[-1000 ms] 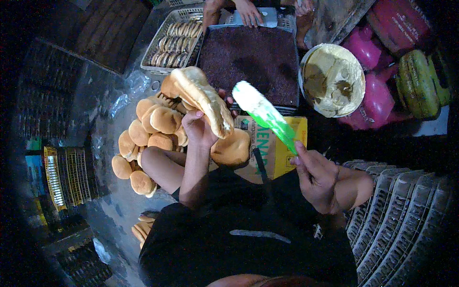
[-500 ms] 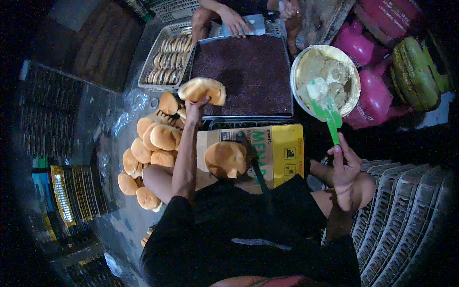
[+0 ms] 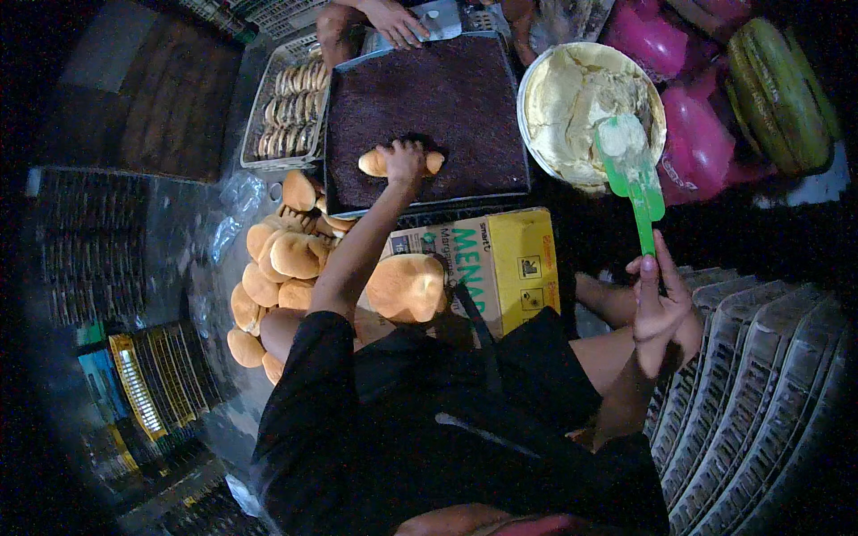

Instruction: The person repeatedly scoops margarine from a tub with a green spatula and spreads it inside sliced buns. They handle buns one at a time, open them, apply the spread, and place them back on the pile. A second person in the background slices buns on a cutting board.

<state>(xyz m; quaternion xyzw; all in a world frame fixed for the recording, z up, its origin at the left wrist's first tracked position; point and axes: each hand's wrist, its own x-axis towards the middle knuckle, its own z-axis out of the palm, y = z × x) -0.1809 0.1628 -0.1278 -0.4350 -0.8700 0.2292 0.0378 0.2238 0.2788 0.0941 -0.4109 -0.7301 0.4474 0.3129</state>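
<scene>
My left hand (image 3: 404, 163) is closed over a bun (image 3: 370, 163), pressing it down on dark brown sprinkles (image 3: 420, 89). These fill a wide shallow tray (image 3: 465, 199) in front of me. In my right hand (image 3: 661, 308) is the handle of a green spatula (image 3: 645, 230), with pale cream on its blade. The blade is at the near right side of a round tub (image 3: 533, 147) of cream (image 3: 572, 98). Another bun (image 3: 407, 288) lies on the flattened cardboard (image 3: 523, 268) before my lap.
Several loose buns (image 3: 297, 255) are heaped left of my left arm. A plastic crate (image 3: 250, 143) of filled buns stands beyond them. Pink bags (image 3: 702, 134) lie right of the tub, and stacked grey crates (image 3: 742, 375) flank my right side. Another person's hand (image 3: 393, 22) rests at the tray's far edge.
My left hand has carried the bun from above the tray's near left edge down onto the sprinkles. The spatula has shifted slightly toward the tub's near right rim. The view has tilted.
</scene>
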